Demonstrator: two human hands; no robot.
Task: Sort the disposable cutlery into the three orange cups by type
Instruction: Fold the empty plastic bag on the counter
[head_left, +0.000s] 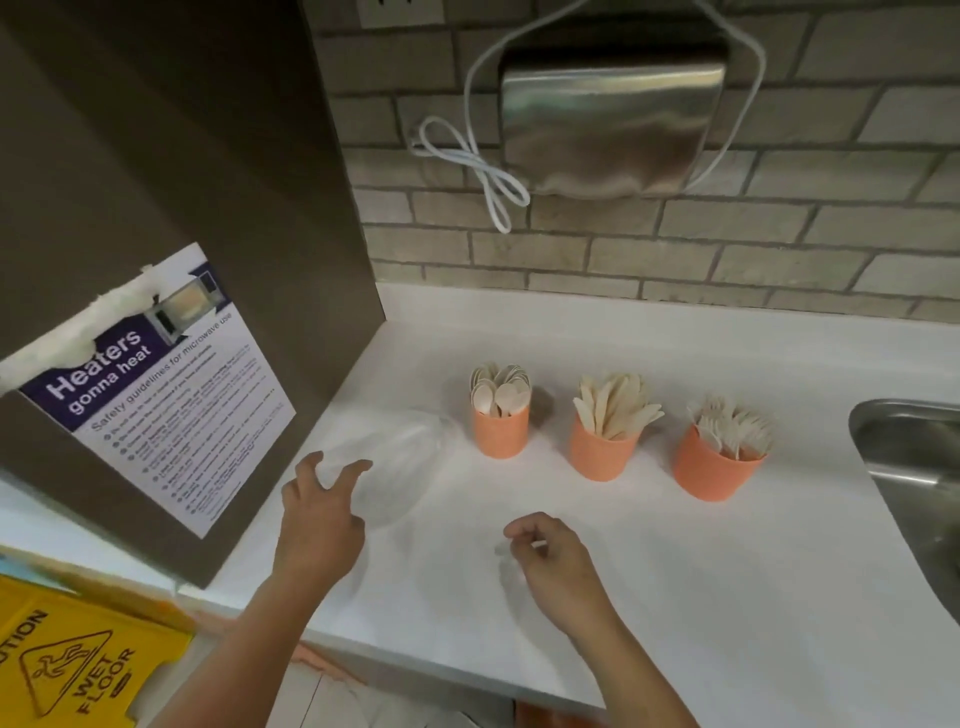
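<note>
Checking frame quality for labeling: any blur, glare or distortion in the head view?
Head view: wide-angle bending curves the brick wall and counter edge; the clear bowl by the left hand is smeared and hard to outline; the right hand is soft; the three cups are fairly sharp; soft glare on the steel dispenser.

One head-worn view looks forward and down, close over the white countertop (675, 597), facing the far grey brick wall (779, 249)
</note>
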